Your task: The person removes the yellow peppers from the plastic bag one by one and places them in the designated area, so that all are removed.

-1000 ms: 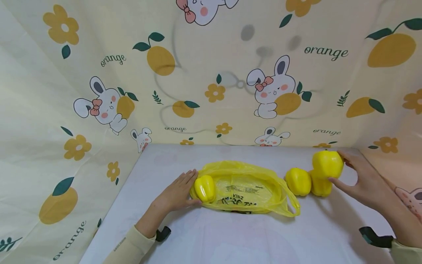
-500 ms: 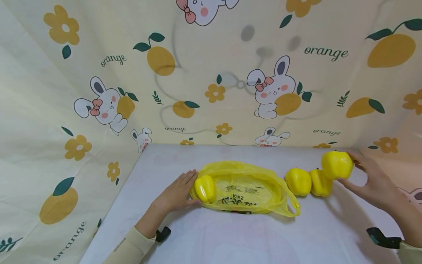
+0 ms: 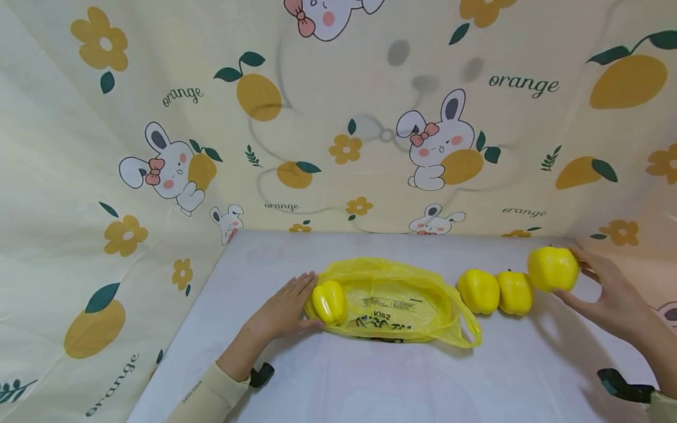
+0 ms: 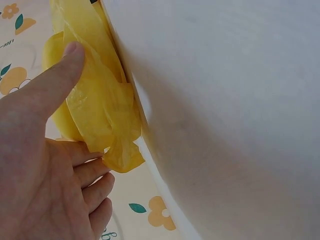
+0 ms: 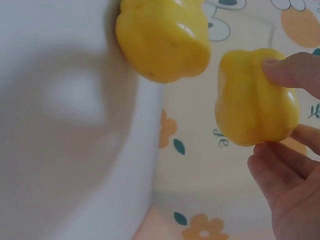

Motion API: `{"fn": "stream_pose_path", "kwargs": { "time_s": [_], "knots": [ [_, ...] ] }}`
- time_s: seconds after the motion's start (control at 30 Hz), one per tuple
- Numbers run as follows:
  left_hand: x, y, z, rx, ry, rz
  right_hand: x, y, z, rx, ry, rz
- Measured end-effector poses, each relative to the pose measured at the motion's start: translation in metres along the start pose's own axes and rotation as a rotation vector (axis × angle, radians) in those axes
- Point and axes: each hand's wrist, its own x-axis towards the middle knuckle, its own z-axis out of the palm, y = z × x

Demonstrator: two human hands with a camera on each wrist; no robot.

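Note:
My right hand (image 3: 610, 296) pinches a yellow bell pepper (image 3: 553, 269) between thumb and fingers. In the right wrist view that bell pepper (image 5: 255, 100) hangs apart from another bell pepper (image 5: 162, 42). On the white table, a yellow bell pepper (image 3: 478, 291) stands beside a second one (image 3: 515, 292). A yellow plastic bag (image 3: 394, 291) lies with its mouth spread, a bell pepper (image 3: 329, 302) at its left end. Against that end rests my left hand (image 3: 282, 308), fingers extended. In the left wrist view, the thumb lies over the crumpled bag (image 4: 97, 95) and the fingers touch its lower edge.
The bag's loop handle (image 3: 469, 326) reaches toward the bell peppers at its right. Behind the table (image 3: 370, 379) hangs a printed cloth (image 3: 328, 129) with rabbits and oranges; it also runs down the left and right sides.
My right hand has carried its bell pepper to the right and slightly lower, away from the two standing ones. The left hand and the bag stay where they were.

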Motion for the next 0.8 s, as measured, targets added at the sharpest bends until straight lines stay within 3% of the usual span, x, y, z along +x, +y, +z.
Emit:
{"fn": "stream_pose_path", "kwargs": {
  "time_s": [0.4,0.8],
  "knots": [
    [-0.001,0.001,-0.001,0.001,0.001,0.004,-0.005,0.014,0.003,0.012,-0.012,0.014],
    [0.0,0.0,0.0,-0.006,-0.005,-0.003,-0.01,0.029,0.009,0.011,-0.089,0.074]
  ]
}}
